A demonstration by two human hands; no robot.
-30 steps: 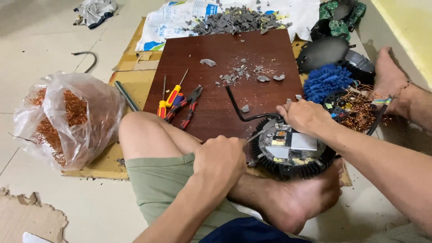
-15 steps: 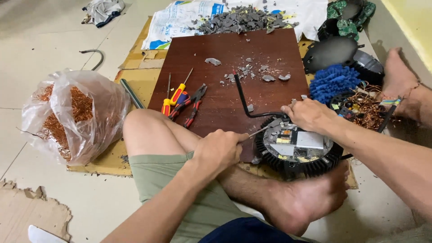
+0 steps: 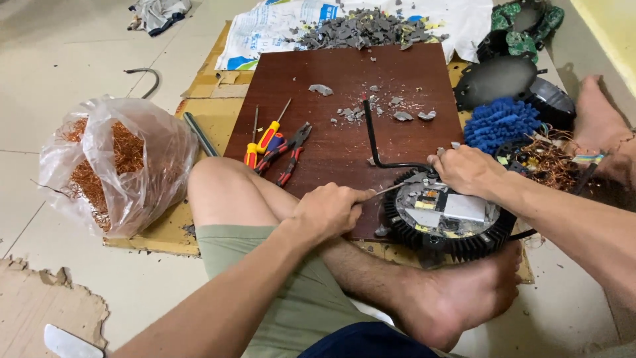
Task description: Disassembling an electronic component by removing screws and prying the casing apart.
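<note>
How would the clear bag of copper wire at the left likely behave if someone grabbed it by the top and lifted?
The bag would probably sag and shift: its film is thin, crumpled and slumped on the floor. It is likely heavy for its size, packed with tangled copper wire. Stray wire ends might poke or tear the film, so it seems somewhat fragile. It looks unlikely to roll.

- Your left hand (image 3: pixel 328 211) and right hand (image 3: pixel 467 171) are bare, with no gloves or rings visible.
- Both forearms are unsleeved.
- You wear olive-green shorts (image 3: pixel 278 292) over a dark blue layer.
- Your feet are bare.
</note>
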